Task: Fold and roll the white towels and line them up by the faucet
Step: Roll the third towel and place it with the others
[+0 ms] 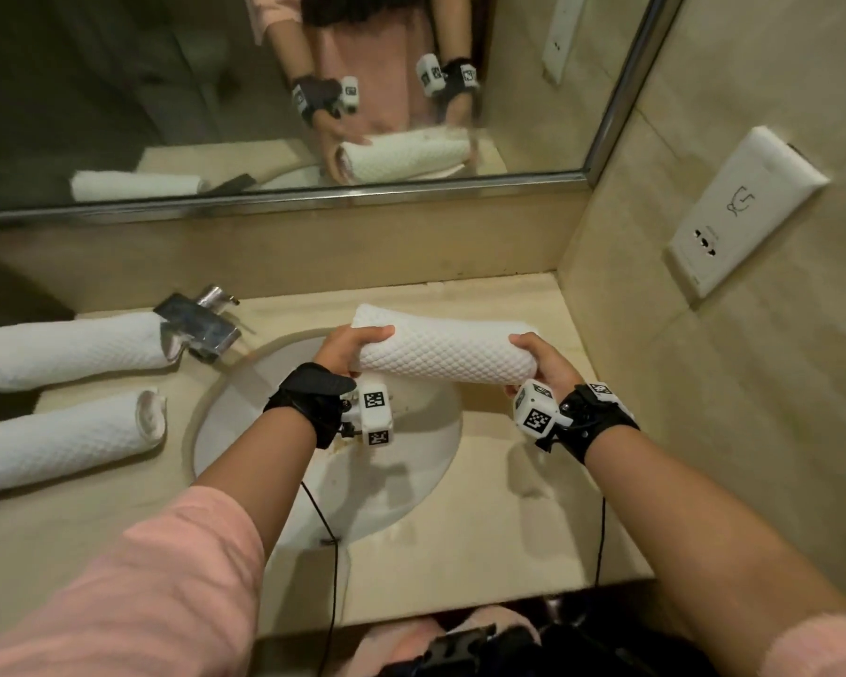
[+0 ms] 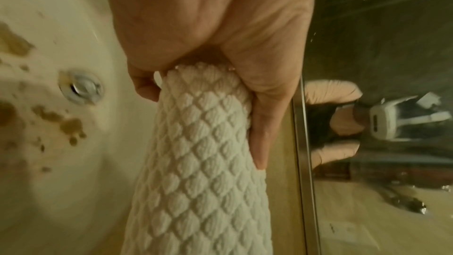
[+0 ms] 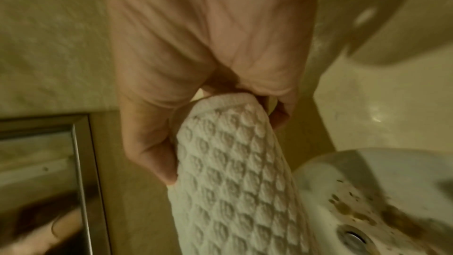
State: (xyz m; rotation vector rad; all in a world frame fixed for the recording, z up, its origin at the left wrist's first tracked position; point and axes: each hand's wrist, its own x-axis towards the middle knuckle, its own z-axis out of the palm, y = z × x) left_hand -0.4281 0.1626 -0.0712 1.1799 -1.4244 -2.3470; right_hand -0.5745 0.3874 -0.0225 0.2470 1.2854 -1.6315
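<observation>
Rolled white towel [image 1: 448, 346], waffle-textured, held level above the far rim of the sink basin [image 1: 245, 398] and spanning the gap between both hands. Left hand [image 1: 345, 346] grasps the roll's left end, fingers curled over the top and thumb beneath; the left wrist view shows the towel [image 2: 203, 162] emerging from the closed palm of that hand [image 2: 208, 26], with the drain [image 2: 82, 88] off to one side (brown stains mark the basin around it). Right hand [image 1: 545, 364] clasps the opposite end, fingers wrapped round it; in the right wrist view the towel [image 3: 235, 172] projects from this hand [image 3: 208, 55], its hemmed edge tucked against the palm. Two finished towel rolls lie on the beige countertop [image 1: 484, 544] left of the basin: one [image 1: 69, 351] with its end just beside the chrome faucet [image 1: 199, 327], the other [image 1: 64, 439] nearer the person, roughly parallel. Mirror [image 1: 118, 90] behind the counter reflects the hands and the held roll.
</observation>
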